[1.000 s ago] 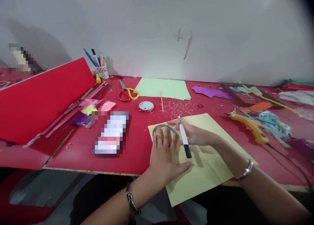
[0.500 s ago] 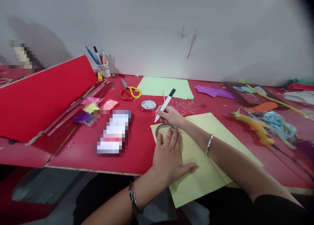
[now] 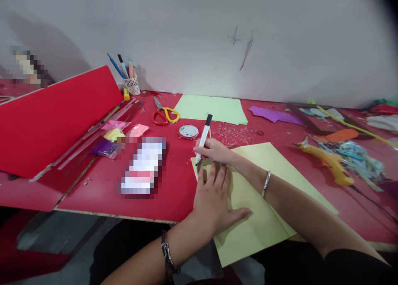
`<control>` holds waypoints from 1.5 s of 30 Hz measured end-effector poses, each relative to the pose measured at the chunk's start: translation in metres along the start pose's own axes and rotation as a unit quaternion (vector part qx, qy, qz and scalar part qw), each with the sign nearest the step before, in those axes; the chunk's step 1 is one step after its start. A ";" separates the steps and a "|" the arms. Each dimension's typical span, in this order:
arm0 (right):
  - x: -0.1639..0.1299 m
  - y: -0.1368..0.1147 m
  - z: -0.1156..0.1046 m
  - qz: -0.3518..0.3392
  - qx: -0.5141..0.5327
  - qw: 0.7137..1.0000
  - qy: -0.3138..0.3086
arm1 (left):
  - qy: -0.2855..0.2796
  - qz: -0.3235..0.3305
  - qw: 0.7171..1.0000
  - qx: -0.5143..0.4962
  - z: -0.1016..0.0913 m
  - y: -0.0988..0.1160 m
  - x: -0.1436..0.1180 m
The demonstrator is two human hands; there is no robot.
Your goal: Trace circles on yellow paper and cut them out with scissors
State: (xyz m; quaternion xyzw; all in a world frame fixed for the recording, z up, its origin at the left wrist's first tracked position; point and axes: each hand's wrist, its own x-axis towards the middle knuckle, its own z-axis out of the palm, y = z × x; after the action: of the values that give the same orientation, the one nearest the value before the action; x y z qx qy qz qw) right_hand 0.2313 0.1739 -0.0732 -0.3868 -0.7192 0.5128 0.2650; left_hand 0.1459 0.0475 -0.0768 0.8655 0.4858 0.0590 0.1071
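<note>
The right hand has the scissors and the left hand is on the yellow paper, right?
Not quite: in the head view, the right hand holds a pen, while the scissors lie on the table. The left hand is on the yellow paper.

1 pale yellow sheet (image 3: 255, 231), creased, lies aslant, overhanging the near edge of the red bench (image 3: 174, 189). A round ring (image 3: 199, 167), largely hidden, lies flat near its far-left corner. A white, black-ended marker (image 3: 204, 137) leans rightward, dark tip down beside the ring.
</note>
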 end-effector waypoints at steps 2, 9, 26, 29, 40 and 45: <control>0.000 0.000 0.000 -0.002 -0.002 1.000 -0.002 | -0.007 -0.001 1.000 0.001 -0.001 0.001 0.000; 0.000 0.001 0.001 -0.005 -0.007 1.000 -0.006 | -0.014 -0.005 1.000 0.003 -0.001 0.001 0.001; -0.002 -0.006 0.001 -0.007 -0.032 0.999 -0.019 | -0.022 -0.008 1.000 0.007 -0.003 0.003 0.001; -0.002 -0.008 0.000 -0.005 -0.041 0.999 -0.018 | -0.025 -0.009 1.000 0.007 -0.004 0.002 0.001; -0.001 -0.005 -0.002 -0.002 -0.095 0.995 0.024 | -0.008 -0.010 1.000 0.010 -0.002 0.001 0.001; -0.002 -0.002 -0.007 0.001 -0.091 0.995 0.047 | 0.004 -0.009 1.000 0.008 -0.001 0.001 0.001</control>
State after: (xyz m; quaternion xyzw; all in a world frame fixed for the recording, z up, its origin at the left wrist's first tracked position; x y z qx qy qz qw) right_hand 0.2372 0.1751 -0.0688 -0.4337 -0.7494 0.4262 0.2619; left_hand 0.1472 0.0482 -0.0758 0.8615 0.4947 0.0573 0.0988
